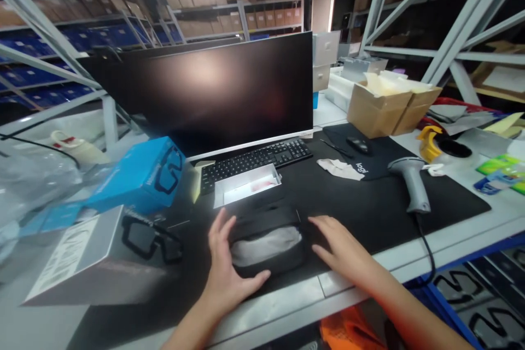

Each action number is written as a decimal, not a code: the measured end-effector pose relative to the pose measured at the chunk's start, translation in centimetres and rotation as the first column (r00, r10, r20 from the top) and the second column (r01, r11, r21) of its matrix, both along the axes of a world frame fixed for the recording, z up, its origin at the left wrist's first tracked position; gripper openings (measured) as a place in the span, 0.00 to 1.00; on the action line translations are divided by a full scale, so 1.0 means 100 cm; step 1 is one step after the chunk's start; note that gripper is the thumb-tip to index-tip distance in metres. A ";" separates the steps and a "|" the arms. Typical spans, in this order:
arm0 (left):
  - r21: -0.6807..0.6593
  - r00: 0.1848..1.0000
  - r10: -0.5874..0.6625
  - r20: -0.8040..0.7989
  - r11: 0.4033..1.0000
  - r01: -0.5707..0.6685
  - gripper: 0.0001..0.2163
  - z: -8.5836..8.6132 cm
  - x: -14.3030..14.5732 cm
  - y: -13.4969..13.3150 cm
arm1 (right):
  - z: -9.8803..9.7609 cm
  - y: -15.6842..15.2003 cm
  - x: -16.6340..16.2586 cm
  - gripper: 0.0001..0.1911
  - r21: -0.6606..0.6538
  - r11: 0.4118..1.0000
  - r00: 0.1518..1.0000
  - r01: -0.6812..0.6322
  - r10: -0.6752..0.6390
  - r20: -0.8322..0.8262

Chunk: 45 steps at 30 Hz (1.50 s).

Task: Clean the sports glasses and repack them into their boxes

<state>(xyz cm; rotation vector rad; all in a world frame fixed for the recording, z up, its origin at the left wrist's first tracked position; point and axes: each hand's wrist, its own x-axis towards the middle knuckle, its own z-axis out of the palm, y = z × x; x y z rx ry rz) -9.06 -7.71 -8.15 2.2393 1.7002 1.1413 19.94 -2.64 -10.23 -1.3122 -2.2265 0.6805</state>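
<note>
Two bare hands frame a black case (246,225) with a grey-white wrapped item (266,246) showing in its opening, at the near edge of a black desk mat (348,197) on a pale worktable (287,303). The left hand (223,273), at the case's 9 o'clock, is spread wide in a C shape, fingers pointing up along the left end and thumb reaching across the near side; whether it touches the case is impossible to tell, but it grips nothing. The right hand (334,240), at 3 o'clock, lies apart from the right end, its fingers loosely extended toward the case, thumb separate, nothing in its grasp. Just beyond the case, at 12 o'clock, sits a shallow white tray (235,194) with a printed slip inside, in front of a black keyboard (254,158) and a wide dark monitor (229,104). A grey box (115,284) bearing a picture of a black frame stands at 9 o'clock, with a blue box (131,175) at 10. Toward 1 and 2 o'clock lie a crumpled piece of paper (340,168), a black mouse (358,145) and an open cardboard box (377,115); a grey handheld scanner (414,186) rests at 2 o'clock, its cable trailing over the table's edge, with a yellow tape dispenser (429,142) behind it.
</note>
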 end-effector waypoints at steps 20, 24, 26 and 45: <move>-0.057 0.814 -0.030 -0.580 0.998 -0.003 0.37 0.030 0.022 0.005 | 0.034 0.013 -0.024 0.13 -0.037 0.999 0.923 0.034 -0.018 0.383; -0.162 0.843 -0.026 -0.538 0.984 -0.073 0.41 0.034 0.021 0.013 | 0.039 0.019 -0.018 0.15 -0.107 0.994 0.939 0.018 0.020 0.345; -0.199 0.854 -0.032 -0.520 0.976 -0.085 0.41 0.037 0.019 0.016 | 0.043 0.023 -0.010 0.15 -0.156 0.988 0.952 -0.004 0.051 0.301; -0.261 0.963 -0.085 -0.255 0.965 0.016 0.52 0.032 0.001 0.009 | 0.112 0.054 -0.091 0.15 -0.438 0.687 0.811 -0.580 0.538 -0.232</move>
